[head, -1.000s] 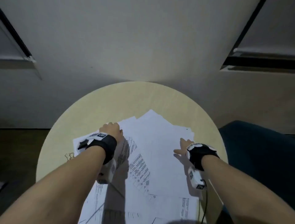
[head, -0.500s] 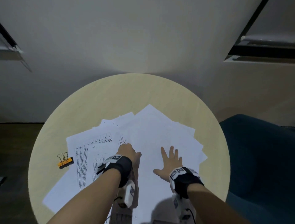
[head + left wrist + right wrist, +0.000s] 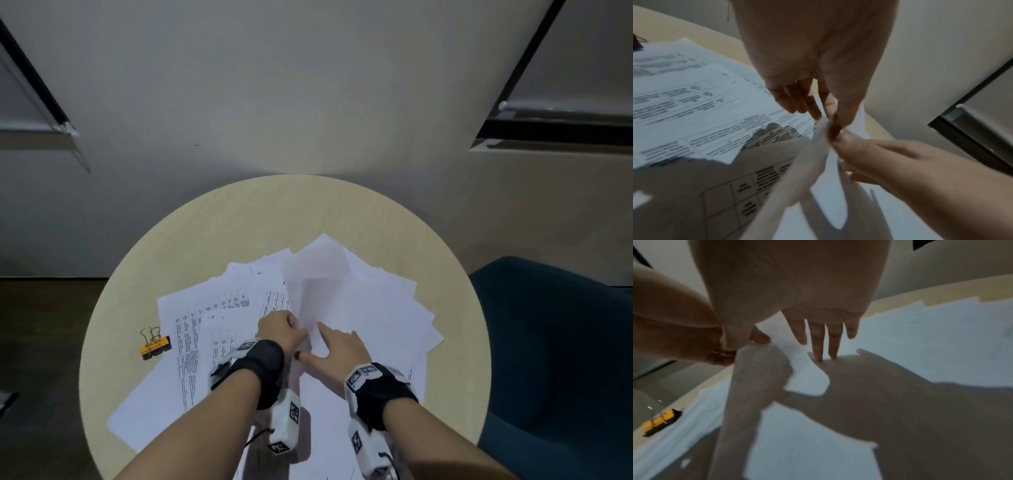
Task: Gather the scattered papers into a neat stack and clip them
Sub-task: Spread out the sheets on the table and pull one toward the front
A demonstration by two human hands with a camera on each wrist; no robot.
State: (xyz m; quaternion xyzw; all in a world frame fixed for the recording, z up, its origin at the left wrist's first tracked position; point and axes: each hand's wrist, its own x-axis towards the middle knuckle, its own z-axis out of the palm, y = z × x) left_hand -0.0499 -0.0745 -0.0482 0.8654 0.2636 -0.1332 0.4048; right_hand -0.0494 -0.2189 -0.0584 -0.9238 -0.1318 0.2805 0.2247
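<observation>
White sheets of paper [image 3: 376, 308], several with printed tables [image 3: 694, 100], lie fanned out over the round table [image 3: 239, 222]. My left hand [image 3: 298, 330] pinches the edge of one sheet [image 3: 315, 284] between thumb and forefinger [image 3: 828, 125], and that sheet stands lifted off the pile. My right hand [image 3: 329, 339] lies just right of it, its straight fingers [image 3: 818, 345] pressing on the sheets below. In the right wrist view the lifted sheet [image 3: 756, 386] hangs in front. An orange and black binder clip [image 3: 154, 346] [image 3: 659, 420] rests on the table left of the papers.
A dark teal chair [image 3: 555, 359] stands close to the table's right edge. A pale wall [image 3: 308, 102] rises right behind the table. Bare tabletop shows at the far side and around the clip. Dark floor [image 3: 41, 342] lies to the left.
My left hand went from resting on the papers to pinching a sheet and raising it. My right hand slid left, close beside the left hand, fingers still flat on the pile.
</observation>
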